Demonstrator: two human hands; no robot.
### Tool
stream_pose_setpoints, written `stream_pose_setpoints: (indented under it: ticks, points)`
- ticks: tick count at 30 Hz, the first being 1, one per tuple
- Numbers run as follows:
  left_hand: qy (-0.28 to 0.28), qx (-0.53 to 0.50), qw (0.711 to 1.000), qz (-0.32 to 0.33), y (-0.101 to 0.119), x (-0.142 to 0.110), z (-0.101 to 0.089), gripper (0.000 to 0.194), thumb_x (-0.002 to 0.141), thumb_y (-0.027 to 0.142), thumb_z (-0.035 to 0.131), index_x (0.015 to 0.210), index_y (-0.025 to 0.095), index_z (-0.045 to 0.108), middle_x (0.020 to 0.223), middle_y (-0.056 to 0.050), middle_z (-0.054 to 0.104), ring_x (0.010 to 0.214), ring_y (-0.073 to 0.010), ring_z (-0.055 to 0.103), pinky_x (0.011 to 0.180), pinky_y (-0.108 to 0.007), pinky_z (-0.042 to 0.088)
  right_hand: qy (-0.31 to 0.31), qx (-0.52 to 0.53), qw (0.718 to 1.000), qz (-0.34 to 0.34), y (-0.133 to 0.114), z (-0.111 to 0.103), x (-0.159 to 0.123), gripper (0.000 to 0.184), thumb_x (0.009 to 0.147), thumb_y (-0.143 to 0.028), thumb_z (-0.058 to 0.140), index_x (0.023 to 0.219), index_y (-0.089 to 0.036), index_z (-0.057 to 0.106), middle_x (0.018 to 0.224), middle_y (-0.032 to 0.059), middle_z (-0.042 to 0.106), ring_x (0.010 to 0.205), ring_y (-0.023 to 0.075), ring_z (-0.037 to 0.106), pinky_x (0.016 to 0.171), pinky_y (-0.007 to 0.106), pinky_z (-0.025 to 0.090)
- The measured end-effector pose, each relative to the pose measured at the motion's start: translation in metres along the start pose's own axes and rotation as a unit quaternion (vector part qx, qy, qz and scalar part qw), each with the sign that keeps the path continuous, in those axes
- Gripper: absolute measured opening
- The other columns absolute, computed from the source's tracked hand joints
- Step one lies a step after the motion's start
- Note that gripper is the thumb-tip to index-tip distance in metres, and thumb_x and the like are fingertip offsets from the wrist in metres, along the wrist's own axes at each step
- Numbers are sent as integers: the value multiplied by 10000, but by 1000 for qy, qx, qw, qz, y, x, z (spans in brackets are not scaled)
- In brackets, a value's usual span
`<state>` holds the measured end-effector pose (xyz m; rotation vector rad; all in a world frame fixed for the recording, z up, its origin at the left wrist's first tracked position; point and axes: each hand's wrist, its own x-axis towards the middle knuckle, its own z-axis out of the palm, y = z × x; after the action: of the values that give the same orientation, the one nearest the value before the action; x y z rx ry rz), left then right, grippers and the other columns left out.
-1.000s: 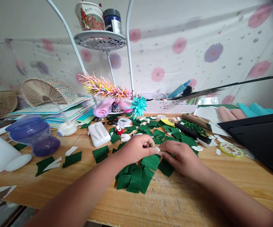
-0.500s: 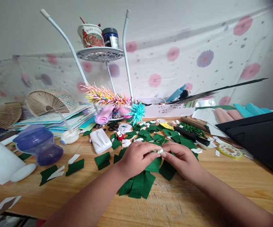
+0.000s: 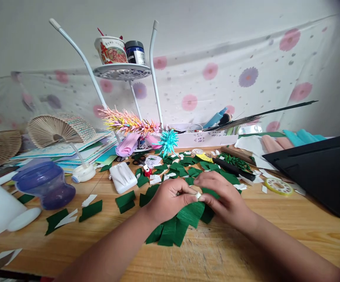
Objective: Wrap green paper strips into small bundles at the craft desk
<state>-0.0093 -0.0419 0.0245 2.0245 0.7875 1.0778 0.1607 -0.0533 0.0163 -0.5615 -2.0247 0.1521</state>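
A small whitish scrap point(image 3: 198, 195), perhaps paper, sits between the fingertips of both hands above the table. My left hand point(image 3: 172, 199) is closed, pinching it between thumb and forefinger. From the other side my right hand point(image 3: 224, 196) presses its thumb to the same scrap, its fingers curled above. Directly beneath the hands is a green crepe paper piece point(image 3: 191, 214); whether the fingers also grip its upper edge is hidden. More green pieces point(image 3: 168, 232) lie overlapped on the tabletop below.
Green and white scraps cover the wooden table point(image 3: 231, 250) behind the hands. Further back are a turquoise spiky flower point(image 3: 168, 143), a white case point(image 3: 123, 178) and a black-handled tool point(image 3: 234, 171). A purple container point(image 3: 44, 184) stands left; a tape roll point(image 3: 278, 186) lies right.
Both hands have shifted slightly downward, still meeting at the whitish scrap. My right hand's fingers have lifted a little away from it. The green piece beneath shows more and lower.
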Motion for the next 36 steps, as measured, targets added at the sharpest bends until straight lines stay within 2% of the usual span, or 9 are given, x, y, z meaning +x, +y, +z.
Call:
stream_pose_setpoints:
  ticks: [3, 6, 8, 11, 15, 21, 27, 33, 36]
  points:
    - [-30, -44, 998, -37, -3, 2, -1, 194, 644, 270, 605, 568, 122, 505, 548, 27, 489, 515, -71, 436, 486, -177, 355, -29, -25, 998, -57, -3, -1, 1, 295, 779, -104, 444, 1036, -242, 486, 877, 52, 553, 806, 175, 498, 685, 330, 414]
    - [-48, -24, 997, -50, -2, 3, -1, 148, 652, 253, 596, 626, 128, 520, 591, 23, 492, 563, -83, 447, 523, -189, 358, -35, -64, 993, -88, -1, -5, 1, 329, 754, -50, 423, 1030, -220, 484, 835, 51, 559, 742, 167, 493, 634, 316, 413]
    - [-50, -4, 997, -52, -1, 4, -2, 110, 678, 231, 567, 736, 141, 542, 653, 13, 515, 611, -95, 466, 560, -200, 371, -19, -96, 993, -70, 3, -10, 1, 279, 749, -52, 426, 976, -201, 491, 805, 53, 544, 721, 165, 487, 618, 308, 412]
    - [-64, 24, 996, -48, -1, 6, -3, 150, 721, 193, 503, 865, 168, 533, 765, -6, 545, 697, -111, 492, 623, -217, 388, 21, -132, 991, 5, 10, -16, 2, 135, 774, -104, 430, 864, -192, 477, 766, 49, 521, 728, 166, 485, 633, 303, 410]
    - [-67, 92, 993, -41, -8, 9, -6, 147, 740, 181, 464, 867, 184, 538, 822, -13, 559, 769, -130, 502, 670, -234, 393, -14, -124, 989, 76, 19, -19, 2, 32, 806, -188, 405, 786, -193, 430, 736, 45, 502, 704, 163, 480, 625, 294, 404]
    - [-54, 137, 988, -38, -18, 12, -7, 144, 744, 186, 455, 859, 191, 543, 822, -4, 573, 781, -136, 515, 688, -244, 402, -87, -76, 985, 130, 22, -16, 2, 65, 807, -234, 407, 760, -191, 415, 720, 34, 487, 662, 149, 457, 597, 269, 388]
    - [-10, 181, 983, -37, -21, 15, -7, 140, 752, 213, 455, 816, 193, 579, 817, -1, 601, 760, -129, 533, 684, -238, 404, -155, -96, 974, 136, 22, -19, 3, 130, 794, -198, 387, 665, -186, 373, 627, -4, 429, 599, 127, 412, 547, 230, 345]
    - [21, 208, 977, -48, -27, 16, -11, 180, 773, 251, 430, 810, 185, 593, 795, -12, 618, 750, -143, 542, 686, -255, 409, -159, -123, 967, 157, 25, -20, 3, 309, 830, -244, 311, 527, -188, 285, 509, -28, 352, 480, 106, 356, 467, 224, 283]
    - [12, 202, 978, -49, -28, 17, -11, 191, 778, 258, 420, 794, 174, 591, 778, -14, 619, 734, -141, 544, 680, -254, 411, -149, -110, 971, 150, 28, -21, 2, 333, 831, -294, 343, 519, -180, 348, 507, -21, 386, 487, 106, 388, 474, 221, 298]
